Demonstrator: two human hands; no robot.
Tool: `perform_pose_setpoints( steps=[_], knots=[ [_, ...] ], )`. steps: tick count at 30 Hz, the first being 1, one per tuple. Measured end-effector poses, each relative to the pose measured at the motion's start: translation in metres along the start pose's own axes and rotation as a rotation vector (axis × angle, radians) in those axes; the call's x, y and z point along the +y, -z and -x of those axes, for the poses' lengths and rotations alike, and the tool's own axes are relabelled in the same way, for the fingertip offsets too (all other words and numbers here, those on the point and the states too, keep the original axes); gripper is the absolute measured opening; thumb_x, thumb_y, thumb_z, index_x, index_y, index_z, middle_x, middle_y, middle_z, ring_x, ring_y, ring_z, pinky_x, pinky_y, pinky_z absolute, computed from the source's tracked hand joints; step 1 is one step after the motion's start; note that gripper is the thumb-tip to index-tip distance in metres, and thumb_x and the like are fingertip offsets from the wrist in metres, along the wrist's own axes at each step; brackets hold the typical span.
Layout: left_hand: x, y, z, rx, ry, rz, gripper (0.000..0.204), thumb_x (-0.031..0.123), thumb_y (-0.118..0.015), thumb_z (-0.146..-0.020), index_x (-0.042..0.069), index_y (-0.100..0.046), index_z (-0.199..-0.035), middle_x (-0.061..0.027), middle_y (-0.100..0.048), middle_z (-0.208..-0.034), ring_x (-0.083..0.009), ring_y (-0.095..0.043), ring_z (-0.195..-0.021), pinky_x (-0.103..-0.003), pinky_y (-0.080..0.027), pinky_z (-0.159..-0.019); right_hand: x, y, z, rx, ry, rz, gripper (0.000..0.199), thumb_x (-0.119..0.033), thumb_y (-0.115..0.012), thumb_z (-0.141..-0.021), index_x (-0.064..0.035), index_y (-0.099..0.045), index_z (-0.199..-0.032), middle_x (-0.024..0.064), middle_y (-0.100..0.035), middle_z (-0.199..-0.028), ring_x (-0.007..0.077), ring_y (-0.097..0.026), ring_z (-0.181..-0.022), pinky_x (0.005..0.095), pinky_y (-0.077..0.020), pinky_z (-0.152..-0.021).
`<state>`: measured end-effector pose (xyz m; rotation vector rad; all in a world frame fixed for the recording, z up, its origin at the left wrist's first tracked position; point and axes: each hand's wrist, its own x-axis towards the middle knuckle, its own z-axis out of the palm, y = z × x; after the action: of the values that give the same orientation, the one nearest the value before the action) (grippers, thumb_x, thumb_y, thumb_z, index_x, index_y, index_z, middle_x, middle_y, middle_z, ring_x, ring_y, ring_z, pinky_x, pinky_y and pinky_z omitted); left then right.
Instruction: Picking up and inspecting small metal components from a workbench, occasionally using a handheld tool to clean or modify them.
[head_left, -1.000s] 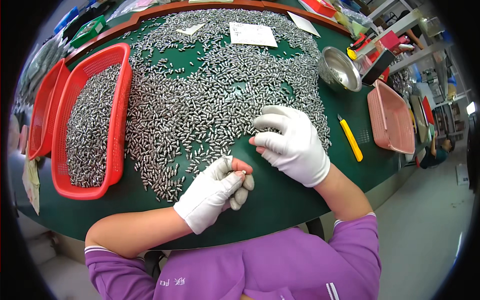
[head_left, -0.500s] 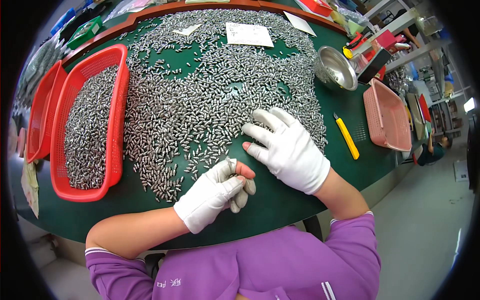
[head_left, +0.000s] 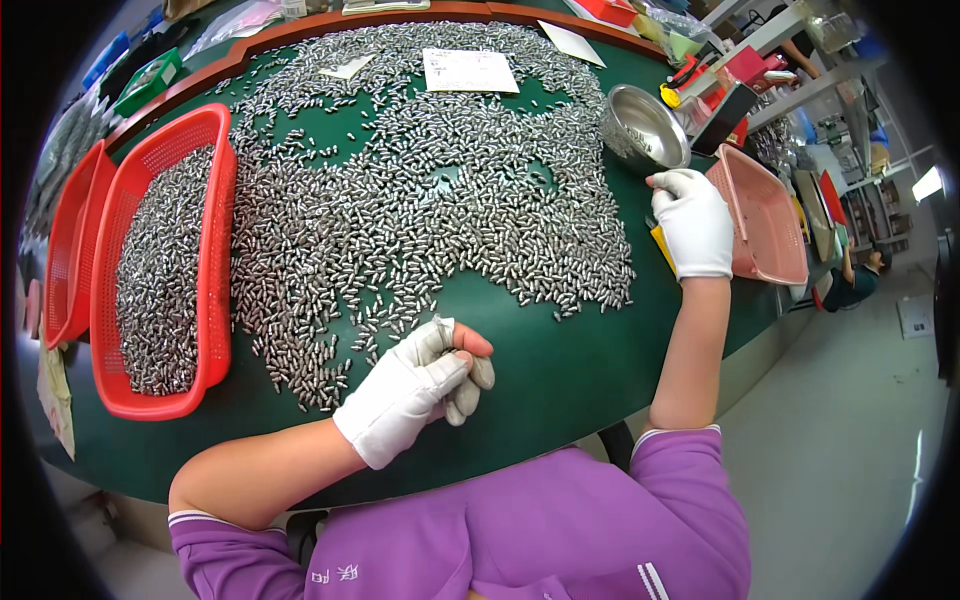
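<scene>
Right hand (head_left: pixel 694 228) near steel bowl (head_left: pixel 655 122); left hand (head_left: pixel 408 396) beside metal pieces (head_left: pixel 400 232).

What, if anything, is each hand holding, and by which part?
Cannot tell: left hand is curled, hiding its palm; right hand, near the metal bowl, shows nothing clearly held.
</scene>
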<state>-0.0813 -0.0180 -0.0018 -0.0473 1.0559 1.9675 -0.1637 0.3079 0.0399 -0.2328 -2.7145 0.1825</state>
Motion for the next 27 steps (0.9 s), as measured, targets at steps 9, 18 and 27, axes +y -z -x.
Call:
perform_pose_setpoints(
  steps=[9,18,27],
  knots=[
    [0.001,-0.001,-0.001,0.008,-0.006,-0.01,0.013,0.016,-0.051,-0.098,0.01,-0.053,-0.109,-0.003,-0.06,-0.092,-0.0081,-0.05,-0.065,-0.022,-0.041,-0.058,0.028,0.003,-0.015,-0.161,-0.372,0.267,0.022,-0.029,-0.061,-0.083,-0.0137,-0.075,-0.091,0.0119,-0.071,-0.093,0.031,-0.068,-0.089,0.0391,-0.0524,-0.083],
    [-0.004,0.004,-0.001,-0.127,0.016,-0.094,0.022,0.029,-0.058,-0.096,0.01,-0.055,-0.108,-0.0017,-0.061,-0.089,-0.0059,-0.049,-0.062,-0.019,-0.038,-0.053,-0.024,0.014,0.009,-0.029,0.093,-0.101,0.028,-0.036,-0.068,-0.083,-0.0085,-0.071,-0.086,0.011,-0.069,-0.086,0.029,-0.066,-0.083,0.0375,-0.0507,-0.075],
    [0.0,0.002,0.001,-0.213,0.252,-0.04,0.01,0.017,-0.051,-0.098,0.01,-0.055,-0.105,-0.0011,-0.06,-0.086,-0.0059,-0.051,-0.063,-0.019,-0.04,-0.053,-0.135,-0.011,0.061,-0.351,0.857,-0.424,0.008,-0.02,-0.07,-0.076,-0.0154,-0.069,-0.083,0.0022,-0.063,-0.084,0.0247,-0.061,-0.079,0.037,-0.0502,-0.07]
  ],
)
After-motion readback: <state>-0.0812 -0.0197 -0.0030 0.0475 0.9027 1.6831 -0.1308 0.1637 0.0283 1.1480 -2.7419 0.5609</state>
